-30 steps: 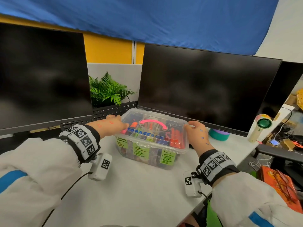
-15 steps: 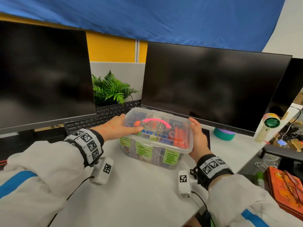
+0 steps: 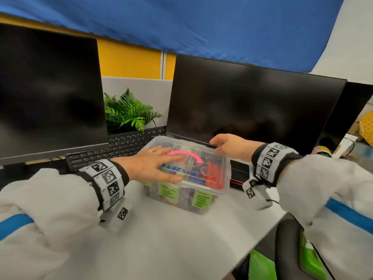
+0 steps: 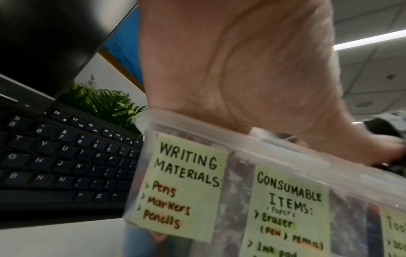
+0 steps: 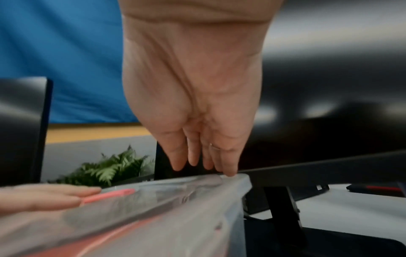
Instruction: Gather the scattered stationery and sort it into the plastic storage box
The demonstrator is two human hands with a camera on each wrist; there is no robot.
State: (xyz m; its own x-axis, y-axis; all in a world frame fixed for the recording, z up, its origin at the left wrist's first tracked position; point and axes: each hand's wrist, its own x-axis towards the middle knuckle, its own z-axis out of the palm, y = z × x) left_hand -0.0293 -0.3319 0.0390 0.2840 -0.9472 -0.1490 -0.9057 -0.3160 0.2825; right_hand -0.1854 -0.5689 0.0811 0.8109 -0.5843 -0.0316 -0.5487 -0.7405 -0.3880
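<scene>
The clear plastic storage box stands on the white desk with its lid on and stationery inside. A pink handle lies on the lid, and green labels cover the front wall. My left hand lies flat on the lid, fingers straight, over the handle's left end; in the left wrist view its palm presses on the lid's rim. My right hand reaches over the far right corner. In the right wrist view its straight fingertips touch the box at that corner. Neither hand holds anything.
Two dark monitors stand close behind the box, with a black keyboard and a green plant between them. A flat black item with a red edge lies right of the box. A chair back is at the desk's near right edge.
My left hand moved from the box's left side up onto the lid. My right hand left the box's right side and went to the lid's far right corner.
</scene>
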